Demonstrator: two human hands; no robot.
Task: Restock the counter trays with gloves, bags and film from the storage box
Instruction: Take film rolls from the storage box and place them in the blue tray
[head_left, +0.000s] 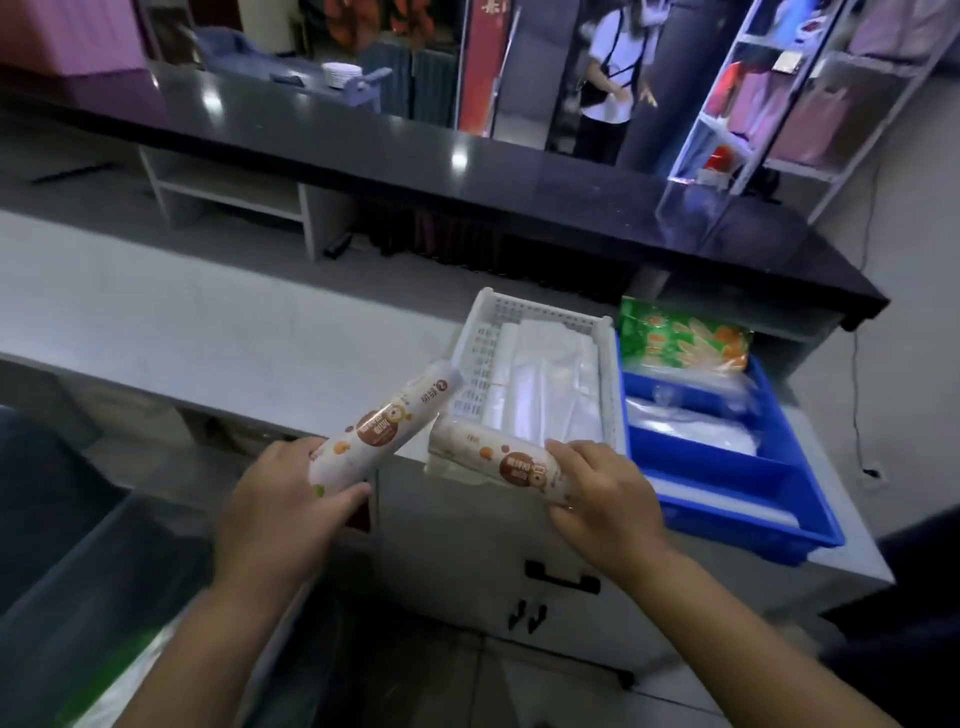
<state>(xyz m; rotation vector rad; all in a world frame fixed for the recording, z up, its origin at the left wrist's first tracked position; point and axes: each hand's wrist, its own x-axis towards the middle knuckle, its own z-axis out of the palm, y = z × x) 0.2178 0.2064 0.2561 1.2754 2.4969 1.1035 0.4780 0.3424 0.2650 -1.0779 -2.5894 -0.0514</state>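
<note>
My left hand (280, 499) and right hand (602, 499) each grip a white printed film roll (384, 421); right's could snag the white slotted plastic tray (540, 306) at 12 o'clock.

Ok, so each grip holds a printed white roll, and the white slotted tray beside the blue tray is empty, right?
Not empty: the head view shows the white slotted plastic tray holding folded clear plastic bags. The rest stands: left grip and right grip each hold a printed white film roll, and the tray sits beside the blue plastic tray.
</note>
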